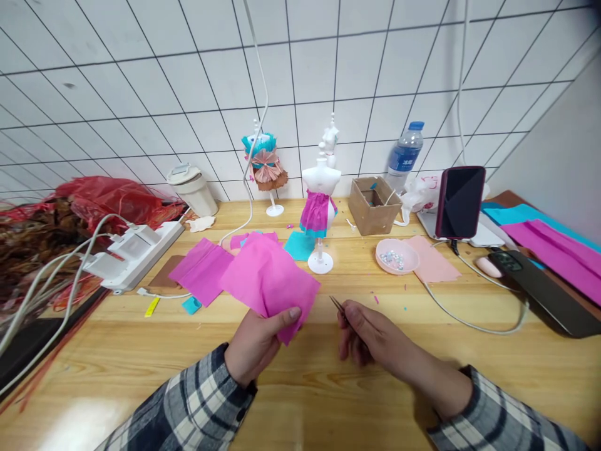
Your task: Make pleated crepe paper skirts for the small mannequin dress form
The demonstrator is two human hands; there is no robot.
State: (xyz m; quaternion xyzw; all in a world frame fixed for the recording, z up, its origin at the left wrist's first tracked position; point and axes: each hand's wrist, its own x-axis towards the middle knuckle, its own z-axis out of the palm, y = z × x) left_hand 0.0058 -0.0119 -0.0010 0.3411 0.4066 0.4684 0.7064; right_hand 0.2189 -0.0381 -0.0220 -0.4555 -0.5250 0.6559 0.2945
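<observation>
My left hand grips a bright pink sheet of crepe paper by its lower edge, thumb on top; the sheet is creased and fans out above the table. In my right hand are thin tweezers, tips pointing up and left, apart from the sheet. Behind the hands stands a small white dress form with a pink skirt trimmed in blue at the hem. A blue paper square lies by its base. More pink paper is left of the held sheet.
A pink dish of gems, cardboard box, water bottle and propped phone stand right. A dressed form and lidded cup stand at the back. Leftward are a power strip and red plastic bag.
</observation>
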